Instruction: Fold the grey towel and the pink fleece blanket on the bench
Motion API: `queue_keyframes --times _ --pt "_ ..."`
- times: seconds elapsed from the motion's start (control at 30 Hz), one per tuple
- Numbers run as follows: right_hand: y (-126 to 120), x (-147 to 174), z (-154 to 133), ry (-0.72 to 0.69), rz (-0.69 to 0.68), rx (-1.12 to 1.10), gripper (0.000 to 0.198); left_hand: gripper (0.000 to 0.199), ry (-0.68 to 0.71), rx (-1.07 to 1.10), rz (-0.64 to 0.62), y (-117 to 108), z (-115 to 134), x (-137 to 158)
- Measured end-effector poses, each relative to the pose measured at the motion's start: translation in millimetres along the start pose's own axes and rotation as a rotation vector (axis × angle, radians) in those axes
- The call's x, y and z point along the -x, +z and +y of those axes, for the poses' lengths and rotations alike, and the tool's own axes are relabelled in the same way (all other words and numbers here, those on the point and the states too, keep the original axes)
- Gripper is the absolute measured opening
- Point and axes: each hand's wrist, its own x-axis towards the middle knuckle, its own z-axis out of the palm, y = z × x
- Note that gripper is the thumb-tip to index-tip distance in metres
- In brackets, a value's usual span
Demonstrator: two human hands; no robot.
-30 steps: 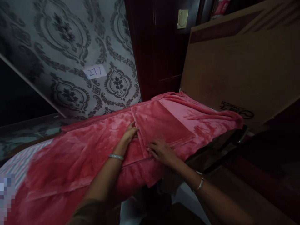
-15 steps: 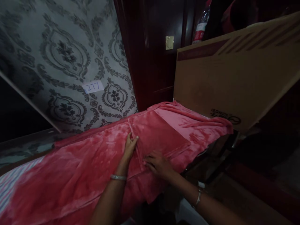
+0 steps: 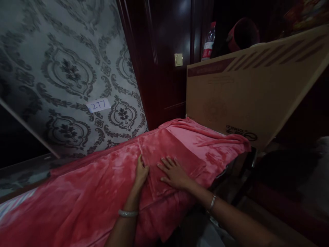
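Observation:
A pink-red plush blanket [image 3: 92,185] is spread over a long low surface, with one part turned into a flat folded panel [image 3: 161,142]. At the panel's left edge is my left hand [image 3: 141,171], its thumb and fingers closed on the edge of the cloth. My right hand [image 3: 174,173] lies flat on the panel with its fingers spread, holding nothing. Below it, a loose corner of the blanket hangs over the near side.
A large cardboard box [image 3: 246,92] stands behind the blanket's right end. Beyond it are a red-capped bottle [image 3: 208,43] and a dark red door [image 3: 164,37]. Patterned wallpaper [image 3: 69,72] bears a paper marked 277 [image 3: 99,105]. Striped cloth [image 3: 16,203] shows at left.
My right hand has moved from the panel's near left corner up onto its middle, and its fingers have spread flat. My left hand stays at the left edge. The view has shifted slightly.

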Motion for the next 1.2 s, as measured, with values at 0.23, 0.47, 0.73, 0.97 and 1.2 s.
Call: queue_keyframes --times 0.23,0.47,0.73,0.97,1.2 --pt "12 11 -3 -0.196 -0.058 -0.088 0.067 0.076 -0.170 0.049 0.068 0 18 -17" --pt "13 15 0 -0.206 -0.038 -0.124 0.066 0.070 -0.239 -0.097 0.100 18 43 -81" --pt "10 19 2 -0.213 -0.072 -0.170 0.065 0.057 -0.198 -0.565 0.145 36 39 -108" --pt "-50 -26 40 -0.106 0.071 -0.130 0.053 0.066 0.064 -0.998 0.050 71 57 -97" --pt "-16 -45 70 0.244 0.061 0.078 0.072 0.068 0.054 -1.380 -0.148 82 21 -76"
